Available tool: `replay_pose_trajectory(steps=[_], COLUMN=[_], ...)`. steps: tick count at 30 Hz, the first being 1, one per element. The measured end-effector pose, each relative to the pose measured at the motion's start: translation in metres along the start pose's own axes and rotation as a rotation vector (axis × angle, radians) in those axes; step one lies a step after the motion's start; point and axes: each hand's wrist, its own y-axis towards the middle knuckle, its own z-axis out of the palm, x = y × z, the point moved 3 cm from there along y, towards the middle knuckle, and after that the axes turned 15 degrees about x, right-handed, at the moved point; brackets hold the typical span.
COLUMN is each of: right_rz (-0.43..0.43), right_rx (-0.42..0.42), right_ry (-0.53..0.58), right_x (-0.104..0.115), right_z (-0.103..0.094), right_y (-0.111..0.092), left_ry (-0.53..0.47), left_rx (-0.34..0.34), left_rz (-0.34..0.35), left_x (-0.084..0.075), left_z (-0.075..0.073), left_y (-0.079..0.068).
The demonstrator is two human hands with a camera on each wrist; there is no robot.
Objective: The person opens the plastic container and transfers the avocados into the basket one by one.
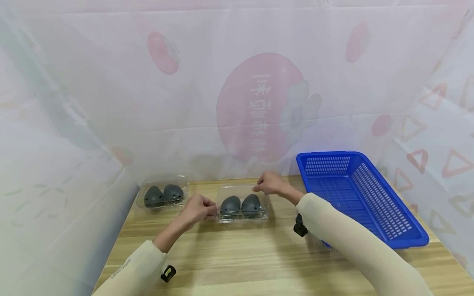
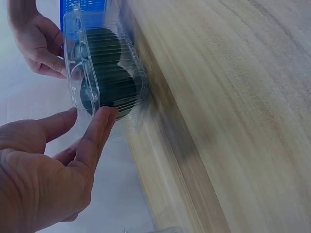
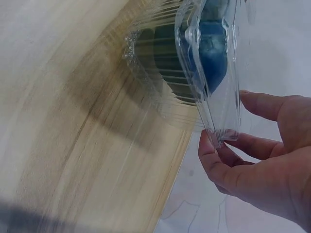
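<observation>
A clear plastic clamshell box (image 1: 237,190) sits mid-table with two dark grey egg-shaped pieces (image 1: 230,204) inside, small holes dotting their lower parts. Its lid lies over them. At the box's left side, my left hand (image 1: 199,208) pinches the edge; in the left wrist view the thumb and fingers lie on either side of the rim. My right hand (image 1: 272,183) is at the far right corner. The right wrist view shows its thumb against the lid (image 3: 232,109) and its fingers curled at the corner of the rim.
Farther left stands a second clear box (image 1: 185,181) with two similar dark pieces. To the right, a blue plastic basket (image 1: 389,193) with slotted walls sits beside my right forearm. Printed white sheeting (image 1: 185,102) rises behind the wooden table (image 1: 237,255) and at both sides.
</observation>
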Motion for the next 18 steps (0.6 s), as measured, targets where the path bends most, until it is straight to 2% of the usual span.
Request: replay_pose_trajectory(steps=[7,18], right_rz=[-0.039,-0.03], right_rx=[-0.01,-0.016], right_ry=[0.036,0.057], right_x=[0.004,0.003], right_z=[0.005,0.016], right_y=[0.0,0.001], left_ry=[0.076,0.05], left_rx=[0.026,0.037], left_rz=[0.01,-0.023], left_x=[0.001,0.003], left_z=[0.0,-0.003], left_y=[-0.005,-0.011])
